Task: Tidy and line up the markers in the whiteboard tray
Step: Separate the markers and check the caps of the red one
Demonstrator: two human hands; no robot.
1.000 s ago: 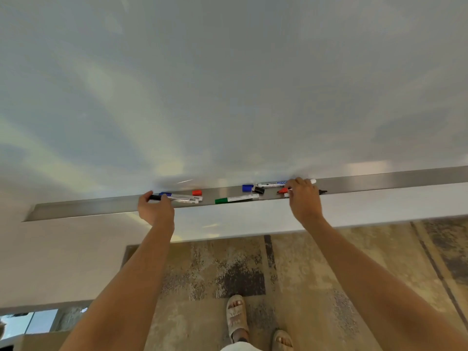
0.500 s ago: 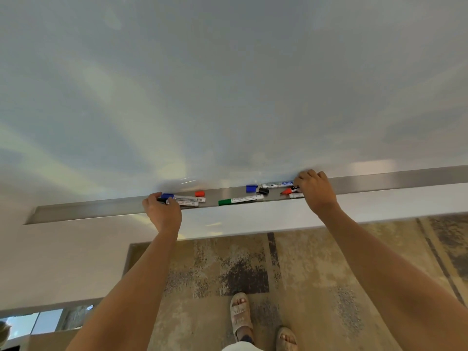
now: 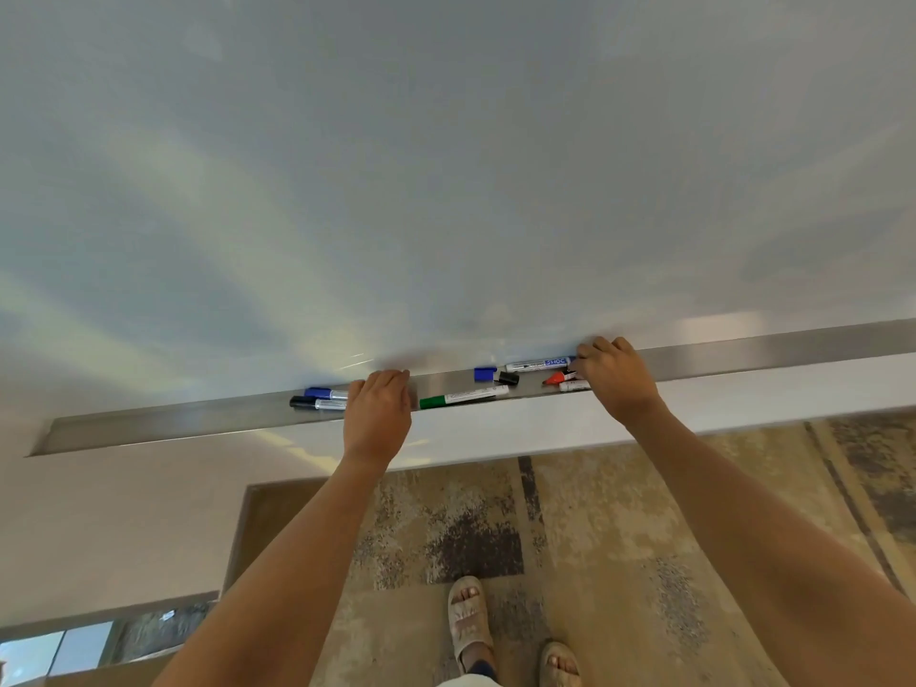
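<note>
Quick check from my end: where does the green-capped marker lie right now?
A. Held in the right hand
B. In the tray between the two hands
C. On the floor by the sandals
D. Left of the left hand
B: the green-capped marker lies flat in the tray, with the left hand to its left and the right hand to its right, touched by neither.

Office or meeting room indicated: large wall-mounted whiteboard (image 3: 446,166) with metal tray (image 3: 198,421) holding markers (image 3: 463,397); patterned carpet (image 3: 619,538) seen below.
</note>
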